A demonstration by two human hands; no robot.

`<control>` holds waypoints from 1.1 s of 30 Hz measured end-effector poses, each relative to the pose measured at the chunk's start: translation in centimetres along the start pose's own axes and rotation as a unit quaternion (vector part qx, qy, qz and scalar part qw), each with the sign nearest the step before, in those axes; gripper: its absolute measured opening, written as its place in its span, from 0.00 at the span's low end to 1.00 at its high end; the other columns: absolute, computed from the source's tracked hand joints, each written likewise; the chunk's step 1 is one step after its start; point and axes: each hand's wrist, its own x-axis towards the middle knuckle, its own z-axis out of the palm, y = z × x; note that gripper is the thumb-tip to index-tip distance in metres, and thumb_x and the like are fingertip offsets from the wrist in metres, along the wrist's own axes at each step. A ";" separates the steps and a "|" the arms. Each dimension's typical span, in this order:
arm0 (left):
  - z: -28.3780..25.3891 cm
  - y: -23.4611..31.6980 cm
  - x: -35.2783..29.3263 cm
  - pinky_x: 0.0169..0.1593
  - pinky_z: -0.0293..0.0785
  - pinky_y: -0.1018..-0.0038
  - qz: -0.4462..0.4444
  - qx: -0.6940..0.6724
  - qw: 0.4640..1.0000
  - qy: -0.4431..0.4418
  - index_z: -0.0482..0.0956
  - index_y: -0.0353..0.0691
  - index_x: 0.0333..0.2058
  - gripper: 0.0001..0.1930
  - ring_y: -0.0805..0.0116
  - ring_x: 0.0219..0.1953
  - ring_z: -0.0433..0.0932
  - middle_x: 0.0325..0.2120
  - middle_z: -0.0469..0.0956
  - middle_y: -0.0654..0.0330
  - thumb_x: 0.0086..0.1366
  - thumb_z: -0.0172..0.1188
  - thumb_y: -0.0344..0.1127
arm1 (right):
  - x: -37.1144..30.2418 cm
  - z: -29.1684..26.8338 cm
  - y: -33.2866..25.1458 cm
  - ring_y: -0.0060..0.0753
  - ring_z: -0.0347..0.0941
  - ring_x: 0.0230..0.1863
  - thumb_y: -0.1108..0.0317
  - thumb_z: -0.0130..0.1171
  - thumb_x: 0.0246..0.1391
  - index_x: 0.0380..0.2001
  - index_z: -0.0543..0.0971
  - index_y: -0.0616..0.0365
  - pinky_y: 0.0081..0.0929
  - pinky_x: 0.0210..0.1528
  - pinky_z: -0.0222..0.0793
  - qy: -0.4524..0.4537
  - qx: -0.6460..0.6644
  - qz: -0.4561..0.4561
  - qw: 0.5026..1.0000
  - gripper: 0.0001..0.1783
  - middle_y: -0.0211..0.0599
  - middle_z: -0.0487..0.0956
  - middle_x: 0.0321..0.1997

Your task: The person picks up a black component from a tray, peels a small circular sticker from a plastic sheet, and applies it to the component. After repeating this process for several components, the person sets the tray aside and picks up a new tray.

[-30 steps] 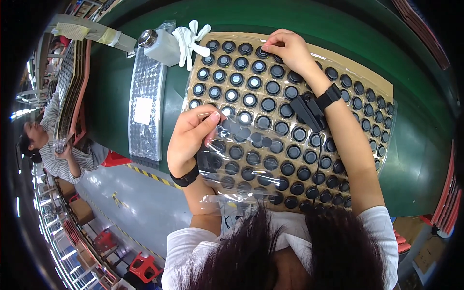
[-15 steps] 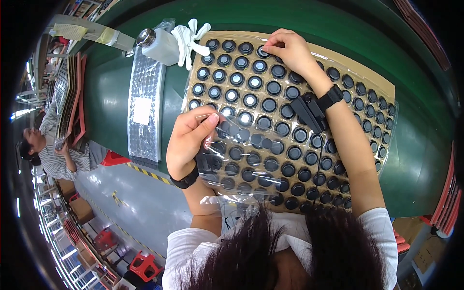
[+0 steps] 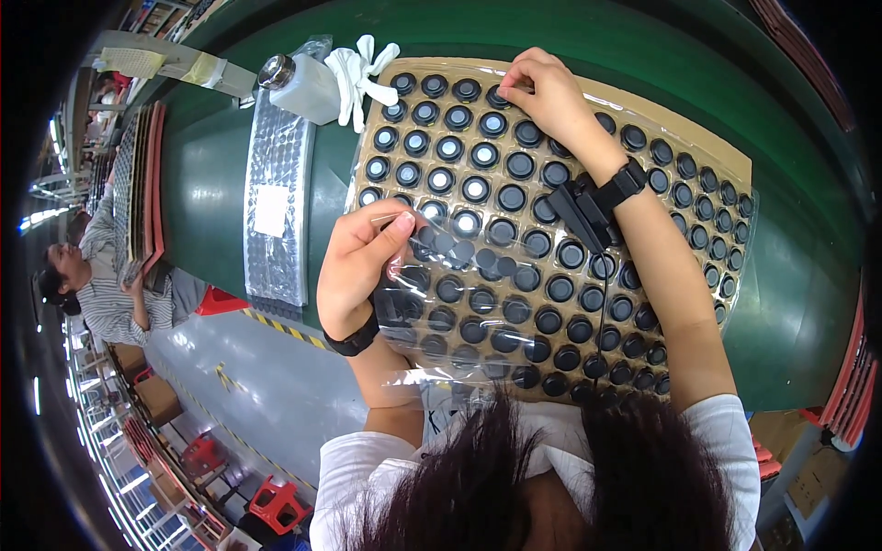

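My left hand [image 3: 358, 262] pinches the upper corner of a clear plastic sheet [image 3: 459, 317] between thumb and fingers. A row of dark round stickers [image 3: 464, 252] shows on the sheet, which hangs over the near left part of a tray. My right hand [image 3: 542, 96] is at the tray's far edge, its thumb and forefinger closed together at a black round part [image 3: 497, 97]. Whatever lies between those fingertips is hidden. Many black round parts [image 3: 521, 166] stand in rows in the clear tray [image 3: 643, 110]; some at the left have pale, shiny tops.
A white bottle [image 3: 308, 90] with a dark cap and white gloves [image 3: 354, 78] lie beyond the tray's left corner. Left of the tray is a wrapped pack of discs [image 3: 276, 156] on the green table [image 3: 207, 184]. Another person [image 3: 119, 275] stands by stacked trays [image 3: 142, 184].
My right hand has shifted slightly up and left, staying at the same black part. My left hand and the sheet barely move. The other person's arm has risen toward the stacked trays.
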 end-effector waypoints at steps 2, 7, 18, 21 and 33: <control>-0.1 0.0 0.0 0.19 0.54 0.85 0.001 0.001 1.000 0.005 0.73 0.32 0.29 0.07 0.83 0.13 0.60 0.13 0.67 0.67 0.61 0.50 0.30 | 0.0 0.2 -0.4 0.28 0.68 0.33 0.72 0.58 0.43 0.34 0.72 0.60 0.21 0.37 0.66 0.053 -0.039 0.001 0.998 0.12 0.33 0.72 0.31; 0.1 -0.1 0.1 0.19 0.55 0.85 0.014 0.008 1.000 0.014 0.73 0.32 0.29 0.07 0.83 0.14 0.60 0.13 0.67 0.67 0.61 0.50 0.30 | 0.3 0.2 0.3 0.29 0.68 0.33 0.70 0.57 0.45 0.38 0.69 0.58 0.21 0.37 0.65 0.039 0.005 0.020 0.999 0.15 0.33 0.72 0.31; -0.2 -0.2 -0.1 0.18 0.56 0.85 0.001 0.005 1.000 0.006 0.73 0.32 0.29 0.08 0.83 0.14 0.61 0.13 0.67 0.67 0.61 0.50 0.31 | 0.4 0.4 -0.9 0.32 0.71 0.37 0.66 0.59 0.42 0.37 0.70 0.56 0.26 0.38 0.65 0.011 -0.050 0.077 0.996 0.17 0.32 0.74 0.32; -0.3 -0.5 0.2 0.18 0.56 0.85 0.014 0.010 1.000 -0.004 0.73 0.32 0.30 0.08 0.83 0.14 0.61 0.13 0.67 0.67 0.61 0.50 0.32 | 0.7 0.2 -0.9 0.32 0.70 0.36 0.64 0.60 0.41 0.37 0.70 0.56 0.26 0.38 0.65 0.000 -0.047 0.088 0.995 0.18 0.31 0.73 0.32; -0.3 -0.7 0.2 0.18 0.56 0.86 0.018 0.015 1.000 -0.014 0.74 0.32 0.30 0.07 0.83 0.15 0.62 0.15 0.69 0.67 0.60 0.51 0.31 | 2.1 -0.1 0.5 0.27 0.69 0.34 0.63 0.60 0.42 0.39 0.70 0.55 0.22 0.37 0.64 -0.062 0.050 0.181 0.980 0.19 0.30 0.73 0.30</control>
